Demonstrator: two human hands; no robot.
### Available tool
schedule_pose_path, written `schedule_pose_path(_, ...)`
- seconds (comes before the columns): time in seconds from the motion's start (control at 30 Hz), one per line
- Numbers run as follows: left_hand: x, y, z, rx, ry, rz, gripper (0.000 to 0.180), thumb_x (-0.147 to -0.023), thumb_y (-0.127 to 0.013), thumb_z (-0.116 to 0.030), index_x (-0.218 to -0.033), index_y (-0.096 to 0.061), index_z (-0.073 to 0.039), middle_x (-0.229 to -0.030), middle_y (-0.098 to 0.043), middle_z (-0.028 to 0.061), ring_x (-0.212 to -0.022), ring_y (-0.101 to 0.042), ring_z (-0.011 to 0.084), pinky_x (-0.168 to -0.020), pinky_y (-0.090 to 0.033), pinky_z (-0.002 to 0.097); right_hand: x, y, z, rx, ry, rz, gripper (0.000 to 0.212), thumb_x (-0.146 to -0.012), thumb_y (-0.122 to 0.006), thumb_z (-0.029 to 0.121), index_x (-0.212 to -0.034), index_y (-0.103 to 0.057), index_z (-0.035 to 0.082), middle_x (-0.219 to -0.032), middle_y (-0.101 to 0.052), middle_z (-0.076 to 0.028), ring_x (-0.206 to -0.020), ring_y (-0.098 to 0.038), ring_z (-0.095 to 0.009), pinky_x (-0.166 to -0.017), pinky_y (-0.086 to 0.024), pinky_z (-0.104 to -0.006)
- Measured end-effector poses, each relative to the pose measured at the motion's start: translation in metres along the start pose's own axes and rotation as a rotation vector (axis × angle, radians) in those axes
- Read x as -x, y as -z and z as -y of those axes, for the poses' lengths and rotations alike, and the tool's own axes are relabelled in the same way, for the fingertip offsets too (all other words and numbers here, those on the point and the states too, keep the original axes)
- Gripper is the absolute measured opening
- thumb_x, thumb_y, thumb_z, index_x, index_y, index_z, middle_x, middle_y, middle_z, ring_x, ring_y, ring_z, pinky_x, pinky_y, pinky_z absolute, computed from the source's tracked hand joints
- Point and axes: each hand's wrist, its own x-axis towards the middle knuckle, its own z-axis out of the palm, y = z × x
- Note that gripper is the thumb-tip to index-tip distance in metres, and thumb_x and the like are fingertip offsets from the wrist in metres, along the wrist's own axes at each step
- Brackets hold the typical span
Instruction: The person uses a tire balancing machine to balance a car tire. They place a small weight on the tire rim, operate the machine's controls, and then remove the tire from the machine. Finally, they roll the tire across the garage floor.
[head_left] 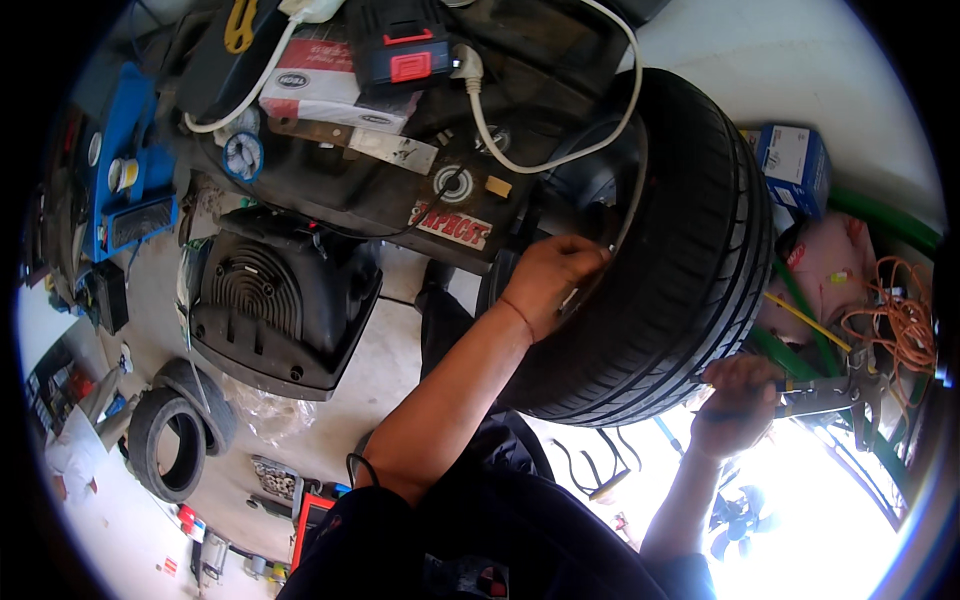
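A large black tyre on a wheel rim (690, 260) stands upright beside the dark machine. My left hand (555, 285) reaches to the inner rim edge, thumb and fingers pinched together there. Whatever they may hold is too small to make out. To the right of the tyre's tread, my right hand (740, 405) is closed round the handles of metal pliers (862, 390), whose broad jaws point away to the right.
The machine's top (350, 195) carries a cordless tool battery (400, 45), a box (310, 85) and a white cable (490, 130). A blue box (793, 165) and orange cord (900, 320) lie right. Two loose tyres (165, 445) stand on the floor at left.
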Motion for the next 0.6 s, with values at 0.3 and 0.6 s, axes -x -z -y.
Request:
schedule_pose_path(0.3, -0.002, 0.002, 0.008, -0.023, -0.075, -0.014, 0.018, -0.090, -0.068, -0.016, -0.099, -0.065, 0.000, -0.090, -0.066, 0.0044, -0.082, -0.061, 0.0120, -0.077, -0.048, 0.0245, -0.002, -0.005, 0.000, 0.025, 0.044, 0.028, 0.023, -0.091, -0.051, 0.028, -0.090, -0.047, 0.005, -0.073, -0.047, -0.009, -0.064, -0.048, -0.021, -0.059, -0.045, -0.0363)
schedule_pose_path(0.6, 0.001, -0.017, 0.013, -0.182, -0.252, -0.174, 0.028, -0.091, -0.068, -0.026, -0.103, -0.068, 0.000, -0.084, -0.065, 0.0006, -0.076, -0.056, 0.0070, -0.070, -0.044, 0.0210, -0.005, -0.002, 0.002, 0.018, -0.004, 0.024, 0.023, -0.091, -0.053, 0.029, -0.089, -0.047, 0.007, -0.073, -0.047, -0.008, -0.064, -0.048, -0.021, -0.060, -0.044, -0.0369)
